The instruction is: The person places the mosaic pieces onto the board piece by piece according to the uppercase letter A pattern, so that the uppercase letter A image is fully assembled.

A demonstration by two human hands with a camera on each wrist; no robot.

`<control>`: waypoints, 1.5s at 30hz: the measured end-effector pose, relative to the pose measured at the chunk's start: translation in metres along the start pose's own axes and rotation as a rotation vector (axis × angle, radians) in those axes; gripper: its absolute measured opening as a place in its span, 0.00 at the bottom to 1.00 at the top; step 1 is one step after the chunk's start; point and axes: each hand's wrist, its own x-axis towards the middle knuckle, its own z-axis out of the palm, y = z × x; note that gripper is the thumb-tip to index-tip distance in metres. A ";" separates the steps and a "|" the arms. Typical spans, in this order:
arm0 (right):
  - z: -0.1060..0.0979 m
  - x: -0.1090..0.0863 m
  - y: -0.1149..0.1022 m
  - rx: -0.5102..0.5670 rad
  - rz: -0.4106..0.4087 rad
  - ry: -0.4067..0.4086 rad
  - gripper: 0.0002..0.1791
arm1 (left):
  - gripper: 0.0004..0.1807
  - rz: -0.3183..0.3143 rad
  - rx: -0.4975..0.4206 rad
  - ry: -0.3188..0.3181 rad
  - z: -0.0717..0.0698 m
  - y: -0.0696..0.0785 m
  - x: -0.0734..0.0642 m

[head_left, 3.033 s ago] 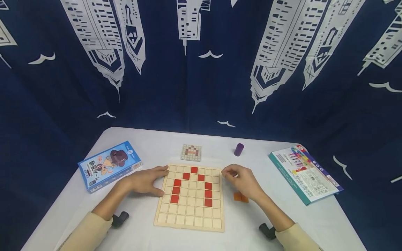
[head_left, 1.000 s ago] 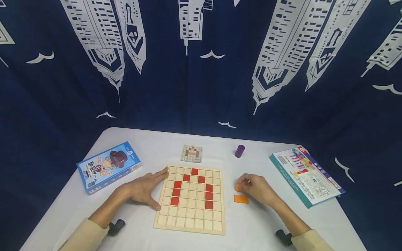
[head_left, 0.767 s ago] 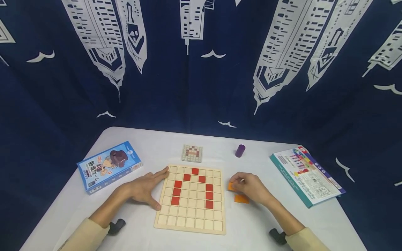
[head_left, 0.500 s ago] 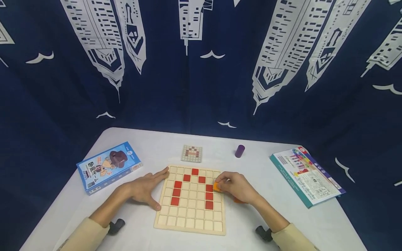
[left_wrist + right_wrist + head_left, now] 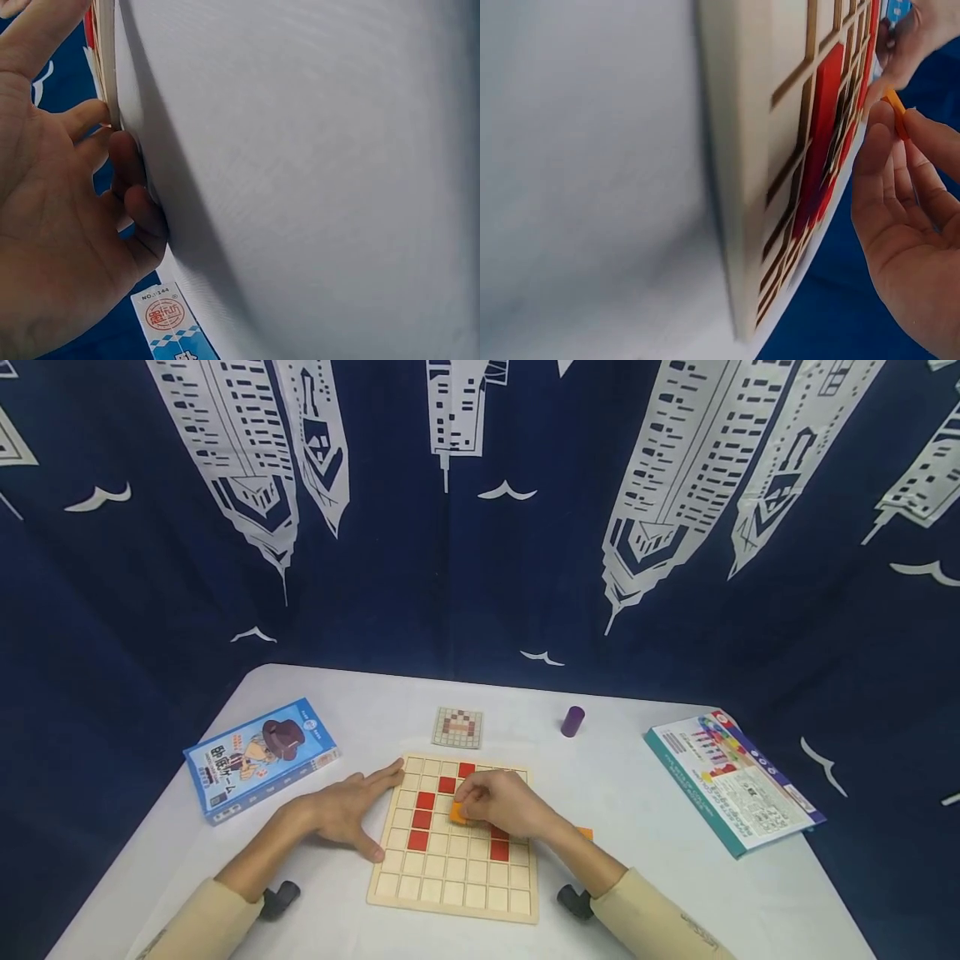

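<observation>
A wooden grid board (image 5: 444,906) lies mid-table with several red square tiles (image 5: 418,840) set in its cells, forming an arch. My right hand (image 5: 504,803) pinches an orange square tile (image 5: 458,813) between thumb and fingers, over the middle of the board. The right wrist view shows this orange tile (image 5: 895,112) edge-on at the fingertips. My left hand (image 5: 347,814) is spread at the board's left side, thumb and fingertips at its edge. More orange tiles (image 5: 585,833) lie right of the board, partly hidden by my right forearm.
Behind the board lies a small pattern card (image 5: 457,727) with a similar grid, and a purple cylinder (image 5: 572,722) stands to its right. A blue game box (image 5: 262,760) is at the left, a white and teal box (image 5: 733,781) at the right. A dark curtain (image 5: 480,568) hangs behind the table.
My right hand picked up an orange tile beside the board and carried it left, over the board's middle. My left hand's thumb slid a little down the board's edge, then stayed.
</observation>
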 end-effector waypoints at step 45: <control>0.029 0.015 -0.011 -0.294 -0.057 -0.012 0.10 | 0.75 -0.023 0.083 -0.008 0.001 0.002 -0.001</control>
